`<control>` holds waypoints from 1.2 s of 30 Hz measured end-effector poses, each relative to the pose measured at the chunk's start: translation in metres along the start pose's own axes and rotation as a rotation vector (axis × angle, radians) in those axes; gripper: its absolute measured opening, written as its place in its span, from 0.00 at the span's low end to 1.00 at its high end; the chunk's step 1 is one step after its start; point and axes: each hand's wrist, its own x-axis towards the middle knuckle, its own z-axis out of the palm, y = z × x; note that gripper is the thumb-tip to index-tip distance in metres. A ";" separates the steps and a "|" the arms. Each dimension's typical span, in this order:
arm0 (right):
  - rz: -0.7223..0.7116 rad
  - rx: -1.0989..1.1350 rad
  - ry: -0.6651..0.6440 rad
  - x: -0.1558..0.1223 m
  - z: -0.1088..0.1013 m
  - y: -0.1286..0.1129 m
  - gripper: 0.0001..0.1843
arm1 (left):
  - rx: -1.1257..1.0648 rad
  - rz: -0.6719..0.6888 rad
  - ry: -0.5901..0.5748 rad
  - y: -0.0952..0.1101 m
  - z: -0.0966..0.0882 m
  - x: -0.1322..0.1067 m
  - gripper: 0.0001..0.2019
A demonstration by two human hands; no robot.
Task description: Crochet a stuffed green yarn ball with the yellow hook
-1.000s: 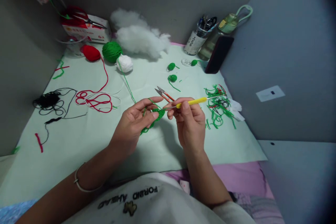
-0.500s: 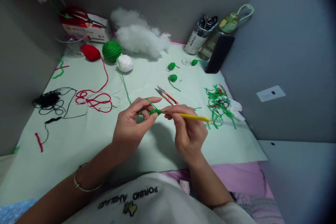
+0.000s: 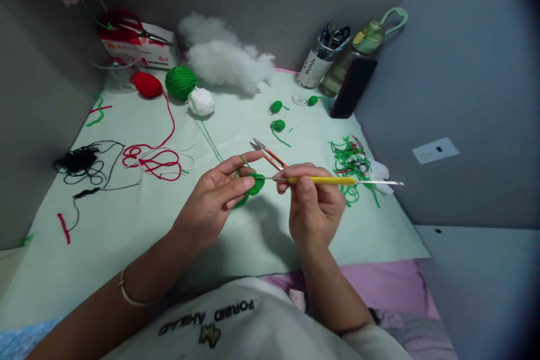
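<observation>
My left hand (image 3: 215, 197) pinches a small green crochet piece (image 3: 256, 184) between thumb and fingers, part of it hidden behind them. Green yarn loops over the raised index finger and runs back to the green yarn ball (image 3: 180, 82). My right hand (image 3: 316, 208) is closed round the yellow handle of a crochet hook (image 3: 324, 180), held nearly level. One thin metal end of the hook meets the edge of the green piece; its other end points out to the right. Just beyond the hands lie orange-handled thread snips (image 3: 270, 154).
White yarn (image 3: 201, 102), red yarn (image 3: 147, 85) and white stuffing (image 3: 230, 59) sit at the back. Black yarn (image 3: 78, 163) lies left, green scraps (image 3: 352, 163) right. Small green crochet pieces (image 3: 277, 125) lie beyond the snips. A phone (image 3: 353, 87) leans against a bottle (image 3: 337, 70).
My right hand has moved slightly right, and the hook now lies level with its far end showing. The left hand has turned, bringing more of the green piece into view.
</observation>
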 end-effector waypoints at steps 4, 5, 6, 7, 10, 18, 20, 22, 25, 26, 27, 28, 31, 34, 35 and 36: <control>0.089 -0.012 -0.064 0.000 0.004 0.000 0.09 | 0.101 0.042 -0.017 -0.004 0.003 -0.001 0.16; 0.077 -0.034 -0.069 -0.001 0.005 0.000 0.09 | 0.111 0.051 -0.005 -0.005 0.003 -0.001 0.17; 0.057 -0.048 -0.071 -0.001 0.005 0.000 0.09 | 0.113 0.055 0.006 -0.005 0.003 -0.001 0.18; 0.038 -0.051 -0.074 -0.001 0.004 0.000 0.08 | 0.107 0.046 0.012 -0.004 0.002 -0.001 0.20; 0.076 0.030 -0.051 0.002 -0.001 0.001 0.08 | 0.036 -0.069 -0.024 -0.001 -0.001 0.000 0.22; 0.289 0.162 -0.067 0.005 -0.004 0.006 0.13 | 0.031 -0.051 -0.055 -0.005 0.002 -0.001 0.18; 0.208 0.074 -0.071 0.000 -0.001 0.006 0.11 | 0.105 0.020 -0.013 -0.007 0.004 -0.001 0.16; 0.137 0.033 -0.051 -0.002 0.002 0.005 0.09 | 0.157 0.048 0.019 -0.008 0.005 -0.002 0.13; 0.044 -0.022 -0.073 -0.005 0.003 0.004 0.09 | 0.167 0.048 0.082 -0.009 0.006 -0.002 0.13; -0.020 -0.094 -0.098 -0.006 0.003 0.004 0.10 | 0.145 0.049 0.101 -0.009 0.006 -0.002 0.15; -0.106 -0.195 -0.122 -0.007 0.003 0.005 0.12 | 0.108 0.048 0.118 -0.010 0.007 -0.002 0.19; -0.211 -0.310 -0.137 -0.009 0.003 0.006 0.14 | 0.063 0.040 0.126 -0.010 0.008 -0.002 0.21; -0.444 -0.557 -0.142 -0.013 0.002 0.008 0.19 | -0.083 -0.056 0.093 -0.011 0.008 -0.001 0.20; -0.329 -0.432 -0.072 -0.010 0.000 0.007 0.14 | -0.179 -0.150 0.077 -0.009 0.005 0.001 0.14; -0.226 -0.324 -0.027 -0.007 0.000 0.006 0.11 | -0.189 -0.148 0.085 -0.008 0.004 0.002 0.13; -0.116 -0.202 0.015 -0.005 -0.001 0.005 0.09 | -0.183 -0.129 0.093 -0.008 0.002 0.002 0.13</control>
